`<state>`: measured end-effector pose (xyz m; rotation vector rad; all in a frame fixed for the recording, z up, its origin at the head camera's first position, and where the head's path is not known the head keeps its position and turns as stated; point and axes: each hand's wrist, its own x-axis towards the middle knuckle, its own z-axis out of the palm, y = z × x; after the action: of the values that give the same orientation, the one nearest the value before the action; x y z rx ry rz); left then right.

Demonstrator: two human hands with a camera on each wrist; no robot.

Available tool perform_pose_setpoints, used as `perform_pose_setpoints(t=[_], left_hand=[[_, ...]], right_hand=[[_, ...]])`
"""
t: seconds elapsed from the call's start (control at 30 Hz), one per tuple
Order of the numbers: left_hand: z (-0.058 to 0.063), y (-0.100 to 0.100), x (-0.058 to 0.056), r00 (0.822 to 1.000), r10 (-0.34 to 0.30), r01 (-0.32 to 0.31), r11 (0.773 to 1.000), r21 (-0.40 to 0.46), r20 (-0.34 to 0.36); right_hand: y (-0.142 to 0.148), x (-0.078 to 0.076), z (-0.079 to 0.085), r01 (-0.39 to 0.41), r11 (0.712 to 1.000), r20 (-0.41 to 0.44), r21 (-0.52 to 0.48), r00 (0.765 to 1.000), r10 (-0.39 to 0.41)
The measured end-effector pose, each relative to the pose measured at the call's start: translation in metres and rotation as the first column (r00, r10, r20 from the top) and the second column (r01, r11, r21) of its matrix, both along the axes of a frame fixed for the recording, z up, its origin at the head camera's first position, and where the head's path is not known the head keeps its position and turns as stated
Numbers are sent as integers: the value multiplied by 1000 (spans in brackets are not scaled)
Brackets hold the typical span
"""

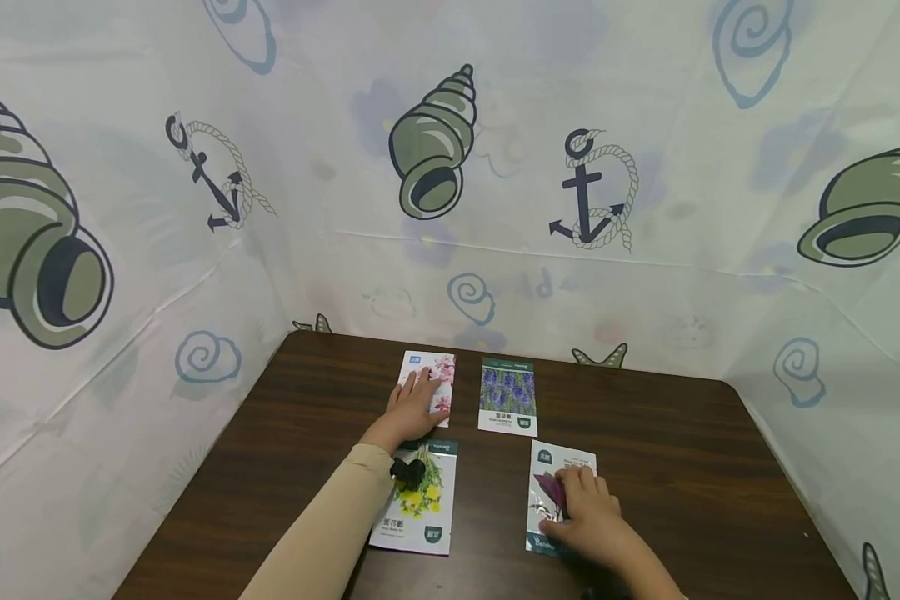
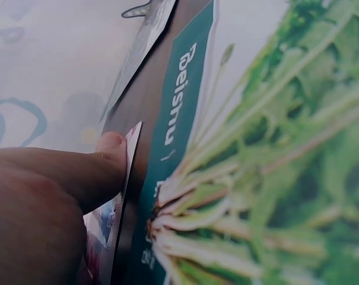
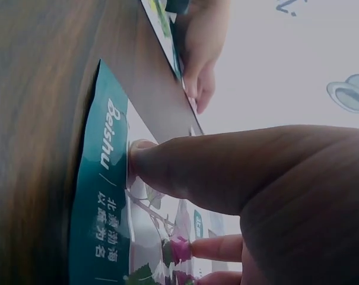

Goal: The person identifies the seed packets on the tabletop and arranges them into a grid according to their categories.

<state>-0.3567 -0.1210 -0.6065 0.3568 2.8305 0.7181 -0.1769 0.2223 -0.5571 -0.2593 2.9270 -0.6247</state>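
Observation:
Four seed packets would be too exact a tally, so several lie face up on the table. My left hand [image 1: 408,410] rests with fingers spread on the seed packet with pink flowers [image 1: 444,364]. Under that wrist lies the seed packet with yellow flowers [image 1: 418,535], whose green band fills much of the left wrist view. My right hand [image 1: 594,515] touches the seed packet with a magenta flower [image 1: 540,467]; in the right wrist view its thumb [image 3: 161,163] presses near the green band while extended fingers touch the print farther up.
A seed packet with purple flower spikes [image 1: 507,393] lies at the back, right of the pink one. The dark wooden table [image 1: 667,450] meets a patterned white curtain [image 1: 510,208] behind and at both sides.

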Motion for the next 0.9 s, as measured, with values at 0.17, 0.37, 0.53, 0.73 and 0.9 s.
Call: perform_pose_setpoints(t=[0.17,0.37,0.53,0.73,0.9], left_hand=[[-2,-1,-4,1000,3,-3,1000,15,2],[3,-2,-2,999,3,-6,998,68,35],[5,-2,0,998,5,-11,995,100,57],[4,-1,-3,998,12,-19,994,111,66],[6,-2,-4,998,4,-10,995,96,68]], right_hand=[[-10,2,1,-28,1000,14,-13,1000,28],[-23,5,0,-64,997,31,-52,997,66],[-30,5,-2,-91,994,24,-60,995,92],[-37,3,-7,-94,991,3,-92,996,95],[-45,3,-14,-90,981,2,-173,996,92]])
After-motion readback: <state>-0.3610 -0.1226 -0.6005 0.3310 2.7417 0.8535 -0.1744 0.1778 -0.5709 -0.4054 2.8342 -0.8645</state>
